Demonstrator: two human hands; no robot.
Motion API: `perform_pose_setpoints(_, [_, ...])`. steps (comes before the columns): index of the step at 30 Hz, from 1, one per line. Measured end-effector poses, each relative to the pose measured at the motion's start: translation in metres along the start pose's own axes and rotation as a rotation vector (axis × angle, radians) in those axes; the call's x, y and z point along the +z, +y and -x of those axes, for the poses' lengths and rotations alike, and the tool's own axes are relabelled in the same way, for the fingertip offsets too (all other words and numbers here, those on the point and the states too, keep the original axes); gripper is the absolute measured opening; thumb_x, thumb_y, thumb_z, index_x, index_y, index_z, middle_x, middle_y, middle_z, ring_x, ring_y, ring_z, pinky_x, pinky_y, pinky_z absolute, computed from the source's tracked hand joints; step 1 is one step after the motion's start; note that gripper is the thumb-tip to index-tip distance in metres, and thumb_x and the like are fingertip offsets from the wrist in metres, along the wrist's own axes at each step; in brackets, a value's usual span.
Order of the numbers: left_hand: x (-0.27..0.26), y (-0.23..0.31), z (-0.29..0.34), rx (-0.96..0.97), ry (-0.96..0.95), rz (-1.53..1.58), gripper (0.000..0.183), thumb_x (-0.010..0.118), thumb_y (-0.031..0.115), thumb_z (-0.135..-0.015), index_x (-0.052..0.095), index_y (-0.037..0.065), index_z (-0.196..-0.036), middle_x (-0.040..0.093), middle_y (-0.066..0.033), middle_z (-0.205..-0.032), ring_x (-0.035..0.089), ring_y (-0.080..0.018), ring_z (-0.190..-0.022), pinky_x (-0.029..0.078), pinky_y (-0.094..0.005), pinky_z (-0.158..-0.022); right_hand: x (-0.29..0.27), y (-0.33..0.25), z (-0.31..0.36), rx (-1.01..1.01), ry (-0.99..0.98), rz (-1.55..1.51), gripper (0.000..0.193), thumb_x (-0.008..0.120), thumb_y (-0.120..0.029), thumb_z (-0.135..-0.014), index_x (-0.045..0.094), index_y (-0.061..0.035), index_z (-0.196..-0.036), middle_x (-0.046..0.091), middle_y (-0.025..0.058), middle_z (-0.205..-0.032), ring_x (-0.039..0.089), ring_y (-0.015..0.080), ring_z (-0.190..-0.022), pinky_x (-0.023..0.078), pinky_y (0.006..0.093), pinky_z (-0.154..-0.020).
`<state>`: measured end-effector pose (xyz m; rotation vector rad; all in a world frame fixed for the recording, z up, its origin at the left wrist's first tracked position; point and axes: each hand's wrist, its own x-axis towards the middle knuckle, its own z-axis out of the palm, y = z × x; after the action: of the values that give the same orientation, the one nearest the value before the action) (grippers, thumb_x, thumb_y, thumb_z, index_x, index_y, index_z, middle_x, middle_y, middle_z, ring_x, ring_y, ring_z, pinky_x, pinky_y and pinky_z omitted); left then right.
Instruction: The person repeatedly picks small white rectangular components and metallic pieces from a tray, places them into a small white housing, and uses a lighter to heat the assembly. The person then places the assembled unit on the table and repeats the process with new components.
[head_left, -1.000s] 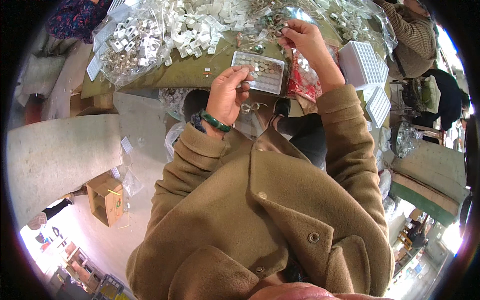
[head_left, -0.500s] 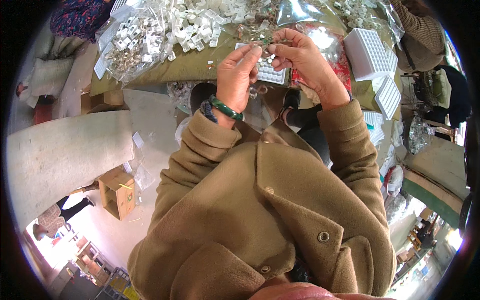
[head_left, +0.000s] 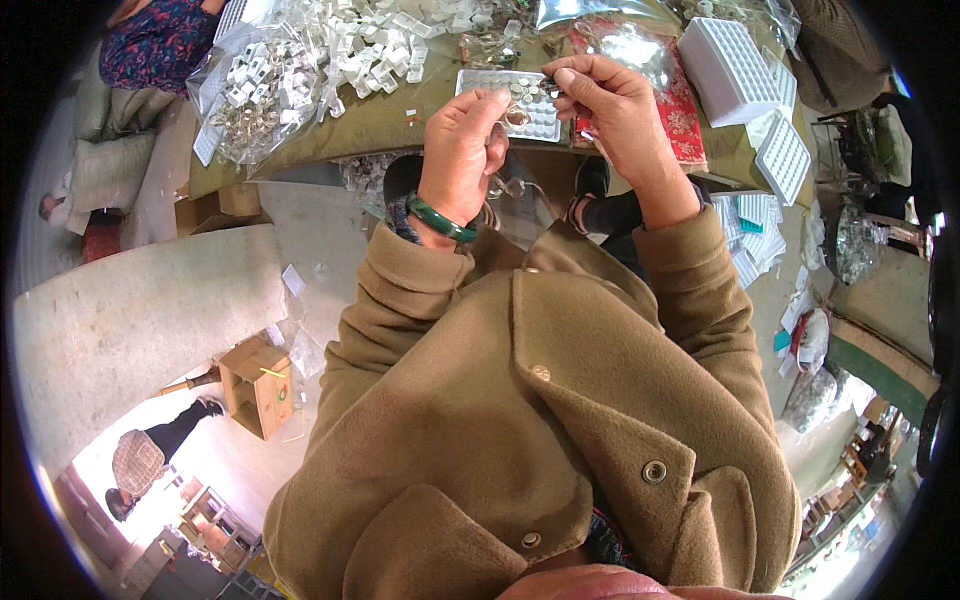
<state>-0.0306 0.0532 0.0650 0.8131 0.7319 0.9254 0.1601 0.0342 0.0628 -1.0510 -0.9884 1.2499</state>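
The grip of your left hand (head_left: 462, 155) is closed at the tips, with the thumb pressed against the forefinger. A small ring-like piece (head_left: 516, 118) shows just beside these tips, but whether you hold it I cannot tell. The grip of your right hand (head_left: 618, 112) is also closed, its thumb and forefinger pinching a small dark piece (head_left: 550, 86), which is too small to be recognised. This piece is in front of the right part of a white tray (head_left: 543, 130), and the two hands are near each other but apart. In the tray there are small round discs (head_left: 523, 89), pale and shiny. A green bangle (head_left: 440, 220) is around your left wrist

On the worktop (head_left: 345, 140), to the right of the tray, lies a red patterned packet (head_left: 686, 130), and beside it stands a stack of white trays (head_left: 728, 78). One more tray (head_left: 783, 162) leans near the stack. On the left side is a clear bag (head_left: 262, 95) with white and metallic small parts, next to a loose heap of white pieces (head_left: 385, 50). Further out, an open carton (head_left: 258, 388) is on the floor
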Motion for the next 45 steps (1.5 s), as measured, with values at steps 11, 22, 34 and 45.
perform_pose_setpoints(11, [-0.016,0.011,0.012,-0.146,-0.078,-0.316,0.013,0.059,0.013,-0.096,0.064,0.004,-0.103,0.069,-0.0037,-0.094,0.040,0.0004,-0.055,0.031,-0.0150,-0.048,0.007,0.000,0.017,-0.096,-0.150,0.100,0.017,0.063,-0.012,-0.096,0.071,0.0002,-0.106,0.069,0.0006,-0.089,0.062,0.0072,-0.079,0.051,0.0226,-0.072])
perform_pose_setpoints(22, [-0.020,0.014,0.018,-0.284,-0.119,-0.144,0.016,0.063,0.019,-0.096,0.064,0.005,-0.104,0.062,0.0014,-0.081,0.040,0.0017,-0.055,0.030,-0.0142,-0.046,0.020,-0.003,0.022,-0.426,-0.121,0.626,0.017,0.064,-0.007,-0.091,0.069,-0.0013,-0.105,0.068,0.0066,-0.091,0.065,0.0131,-0.081,0.051,0.0278,-0.072])
perform_pose_setpoints(34, [0.000,-0.006,0.023,0.129,0.157,-0.251,0.005,0.069,0.006,-0.088,0.069,0.001,-0.090,0.062,0.0026,-0.077,0.054,-0.0028,-0.065,0.044,-0.0196,-0.057,0.040,0.031,0.024,-0.054,0.083,-0.039,0.012,0.071,-0.012,-0.090,0.066,-0.0022,-0.094,0.063,-0.0020,-0.083,0.056,0.0046,-0.074,0.047,0.0220,-0.065])
perform_pose_setpoints(45, [-0.001,-0.009,0.021,0.484,0.135,-0.835,0.008,0.067,0.007,-0.088,0.067,0.000,-0.091,0.068,-0.0070,-0.073,0.064,-0.0119,-0.065,0.050,-0.0260,-0.061,0.028,0.036,0.022,0.172,-0.042,-0.319,0.010,0.067,-0.004,-0.091,0.063,-0.0045,-0.099,0.063,-0.0004,-0.086,0.055,0.0063,-0.072,0.044,0.0206,-0.065])
